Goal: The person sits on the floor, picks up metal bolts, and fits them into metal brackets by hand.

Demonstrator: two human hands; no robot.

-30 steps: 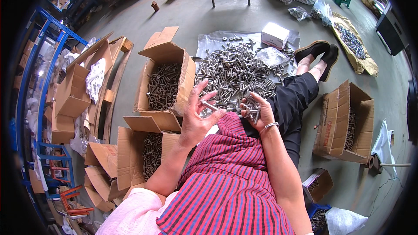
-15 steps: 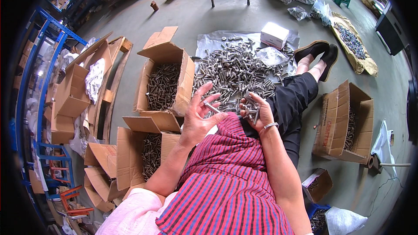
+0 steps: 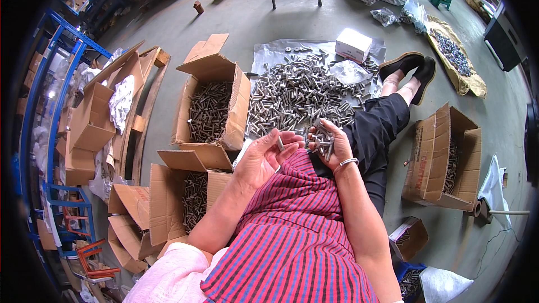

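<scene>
Head view: a single bolt point(image 3: 280, 143) sits pinched in the left hand's point(image 3: 264, 157) fingertips above the lap, while the right hand point(image 3: 328, 145) is closed round a bundle of bolts point(image 3: 321, 139). Just beyond, a bolt pile point(image 3: 297, 95) covers plastic sheeting point(image 3: 264, 56), beside an open cardboard box point(image 3: 210, 106).

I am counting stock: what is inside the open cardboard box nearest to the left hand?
The open cardboard box holds many grey metal bolts. How deep they go cannot be seen, because the top ones and the box walls cover everything below.

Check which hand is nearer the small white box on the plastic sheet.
Right. The right hand, holding a bunch of bolts, lies below the white box; the left hand is farther, down-left.
</scene>
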